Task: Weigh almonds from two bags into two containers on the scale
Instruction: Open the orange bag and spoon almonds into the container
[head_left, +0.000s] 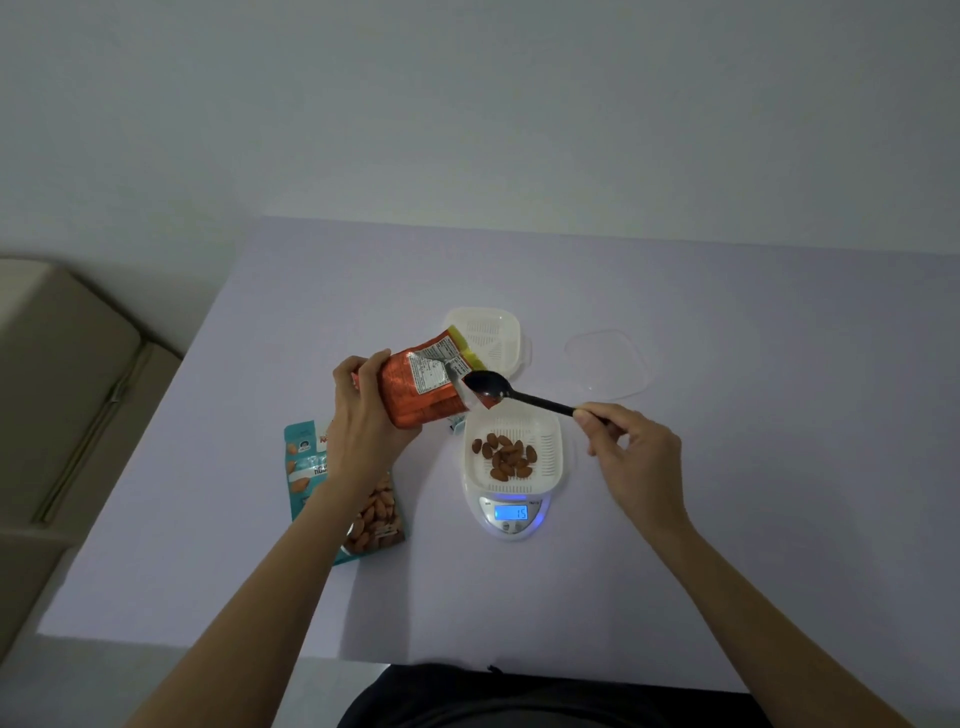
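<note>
My left hand (366, 415) grips an orange almond bag (423, 387), tilted with its open mouth toward the right. My right hand (626, 447) holds a black spoon (498, 391) by the handle, its bowl at the bag's mouth. Below the spoon a white container (550, 441) holding several almonds (506, 457) stands on a small white scale (511, 519) whose blue display reads 15. A second white container (493, 332) sits behind the bag, with no almonds visible in it. A teal almond bag (304, 467) lies flat under my left forearm.
A clear plastic lid (610, 364) lies on the pale table (727, 519) at the right of the far container. A beige sofa (62, 389) stands off the table's left edge. The wall rises just behind the table.
</note>
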